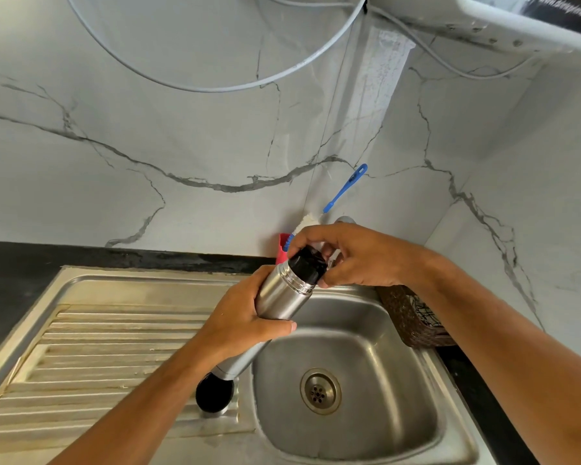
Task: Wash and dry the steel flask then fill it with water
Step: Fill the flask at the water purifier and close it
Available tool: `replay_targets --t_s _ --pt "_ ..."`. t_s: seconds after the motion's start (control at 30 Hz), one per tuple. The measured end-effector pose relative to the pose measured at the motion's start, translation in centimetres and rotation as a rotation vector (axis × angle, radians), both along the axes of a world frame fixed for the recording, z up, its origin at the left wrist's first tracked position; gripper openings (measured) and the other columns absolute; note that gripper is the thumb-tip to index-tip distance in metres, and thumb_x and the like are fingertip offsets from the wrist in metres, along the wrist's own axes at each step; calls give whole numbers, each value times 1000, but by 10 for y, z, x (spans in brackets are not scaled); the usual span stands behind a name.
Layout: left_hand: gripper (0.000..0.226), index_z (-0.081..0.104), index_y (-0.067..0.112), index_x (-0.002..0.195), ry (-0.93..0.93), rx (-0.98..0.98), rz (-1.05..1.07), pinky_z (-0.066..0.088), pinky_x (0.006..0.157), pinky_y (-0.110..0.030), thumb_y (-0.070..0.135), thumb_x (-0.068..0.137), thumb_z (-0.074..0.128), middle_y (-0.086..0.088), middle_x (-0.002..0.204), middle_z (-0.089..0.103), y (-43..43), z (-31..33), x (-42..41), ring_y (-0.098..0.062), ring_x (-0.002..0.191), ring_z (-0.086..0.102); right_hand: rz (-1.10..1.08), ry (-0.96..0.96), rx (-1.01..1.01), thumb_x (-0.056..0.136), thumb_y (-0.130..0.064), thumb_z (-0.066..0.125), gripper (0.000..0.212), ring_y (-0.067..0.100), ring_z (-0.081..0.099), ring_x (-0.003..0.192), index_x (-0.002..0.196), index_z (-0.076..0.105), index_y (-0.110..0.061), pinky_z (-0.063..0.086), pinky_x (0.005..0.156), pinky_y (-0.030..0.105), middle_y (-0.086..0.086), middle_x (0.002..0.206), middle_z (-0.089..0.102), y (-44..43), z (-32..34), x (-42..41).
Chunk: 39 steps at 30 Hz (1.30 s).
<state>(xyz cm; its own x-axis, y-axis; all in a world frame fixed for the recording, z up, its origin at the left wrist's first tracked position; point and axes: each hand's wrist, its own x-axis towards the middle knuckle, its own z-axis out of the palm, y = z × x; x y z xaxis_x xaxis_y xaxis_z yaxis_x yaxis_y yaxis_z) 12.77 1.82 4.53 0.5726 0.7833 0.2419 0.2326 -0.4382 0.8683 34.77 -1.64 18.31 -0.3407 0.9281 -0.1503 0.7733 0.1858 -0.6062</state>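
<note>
Slanting up and away over the stainless-steel sink basin (366, 317), the cylindrical brushed-steel flask (282, 293) lay clasped mid-body in the left hand (239, 317), its black screw cap (307, 265) pinched above by the right hand (356, 256), nearer it.

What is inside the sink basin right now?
The basin holds only its drain; no water shows. The flask is held above it by the left hand and right hand, hiding the basin's near-left rim.

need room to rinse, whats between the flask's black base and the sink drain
In the head view, only bare steel: the sink's rim and basin slope between flask base and drain.
</note>
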Motion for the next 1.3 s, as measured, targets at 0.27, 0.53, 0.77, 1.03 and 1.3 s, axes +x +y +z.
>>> replay_targets --t_s 0.27,0.53,0.77,1.03,1.3 --pt "69 56 46 120 -18 32 20 50 66 -14 21 68 93 24 99 68 -5 -3 7 -4 84 68 -166 -85 -31 90 -51 76 33 21 74 67 102 68 -21 61 58 31 5 82 76 -1 -1 -4" --pt "68 57 42 123 -28 -1 5 56 67 -25 23 70 93 18 97 70 -4 -5 14 -9 83 70 -136 -186 94 92 -56 71 40 11 69 90 125 65 -34 55 78 24 -13 102 69 0 -4 -9" --pt "69 57 42 124 -21 -1 38 51 63 -14 28 68 93 24 96 69 -3 -3 10 -4 82 69 -98 -79 59 94 -44 75 22 19 74 63 107 69 -27 61 60 32 0 90 73 1 2 -6" --pt "67 55 42 123 -28 7 57 52 64 -18 28 69 93 23 99 68 -3 -6 9 -6 83 69 -136 -189 114 94 -64 63 42 -2 65 74 125 65 -36 51 68 22 -23 86 67 3 -11 -14" --pt "67 54 44 121 -18 31 79 47 61 -12 30 67 91 27 95 66 -6 -7 8 -2 80 67 -109 -166 109 93 -60 68 37 11 69 66 110 70 -27 55 58 24 -7 84 70 4 -7 -12"
